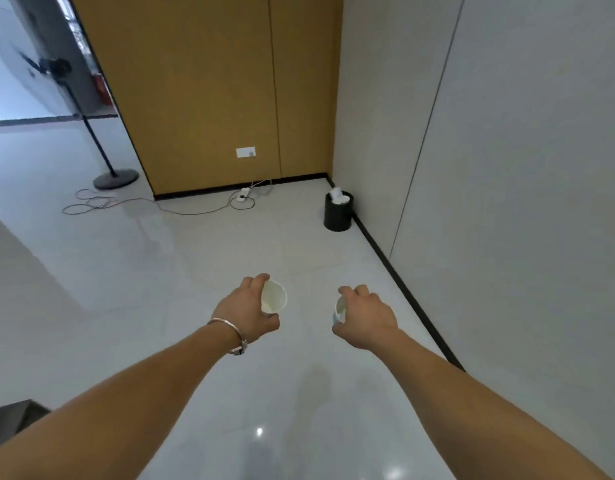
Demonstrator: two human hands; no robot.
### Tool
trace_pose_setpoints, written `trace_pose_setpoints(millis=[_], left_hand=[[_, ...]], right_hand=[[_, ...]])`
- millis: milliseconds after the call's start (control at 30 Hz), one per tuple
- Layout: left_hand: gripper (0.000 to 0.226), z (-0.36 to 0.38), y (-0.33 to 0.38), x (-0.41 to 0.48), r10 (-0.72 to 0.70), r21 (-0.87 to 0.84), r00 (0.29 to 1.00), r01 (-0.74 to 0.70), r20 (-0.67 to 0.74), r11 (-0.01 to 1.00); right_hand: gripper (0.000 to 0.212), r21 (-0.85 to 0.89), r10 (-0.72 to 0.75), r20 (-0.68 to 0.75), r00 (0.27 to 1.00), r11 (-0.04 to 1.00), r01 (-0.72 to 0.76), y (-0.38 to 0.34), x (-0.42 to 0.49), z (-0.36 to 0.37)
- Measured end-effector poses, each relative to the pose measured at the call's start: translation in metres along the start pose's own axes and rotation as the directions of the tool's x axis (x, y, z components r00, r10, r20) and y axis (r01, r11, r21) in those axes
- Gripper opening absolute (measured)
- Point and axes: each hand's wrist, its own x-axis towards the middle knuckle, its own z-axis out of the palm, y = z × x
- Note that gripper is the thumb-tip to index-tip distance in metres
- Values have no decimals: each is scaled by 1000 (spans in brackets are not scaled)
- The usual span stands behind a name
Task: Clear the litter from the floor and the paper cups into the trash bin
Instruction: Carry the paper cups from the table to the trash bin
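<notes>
My left hand (245, 308), with a silver bangle on the wrist, grips a white paper cup (274, 296) whose open mouth faces me. My right hand (366, 317) grips a second white paper cup (340, 309), mostly hidden behind the fingers. Both hands are held out over the pale floor. A black trash bin (338, 216) stands far ahead in the corner against the right wall, with white crumpled paper (339, 196) sticking out of its top.
A fan stand with a round black base (116, 178) is at the left. Its cable (181, 209) loops across the floor to a power strip (244, 194) by the brown wall. A black baseboard (403, 285) runs along the right wall.
</notes>
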Motion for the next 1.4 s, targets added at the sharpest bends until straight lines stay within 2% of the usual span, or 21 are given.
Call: trace_pose_setpoints(millis=[167,400,567,833,967,1167,1400], left_hand=[[80,31,57,99,54,-65,998,-52,27,996],[80,69,111,252,69,-189,995,-55,68,980],[79,84,153,349,137,-225,987,-115,85,968],[84,112,169,502,94,-190,991,-73,101,979],[89,117,176,581,16,-174,996,-1,86,985],[85,108,195,683,-60,-174,997,68,50,982],[84,131,190,793,-117,-166,987,135,111,977]], right_hand=[[74,9,95,-30,995,995,-95,64,57,-25],[72,-31,160,-41,986,986,-162,134,168,-70],[69,-46,204,-74,976,977,-208,179,251,-109],[70,-76,136,3,991,988,-136,235,410,-121],[71,-74,73,34,997,995,-71,269,501,-136],[74,-39,-20,48,999,999,21,300,621,-173],[76,-26,-57,156,986,998,61,323,740,-172]])
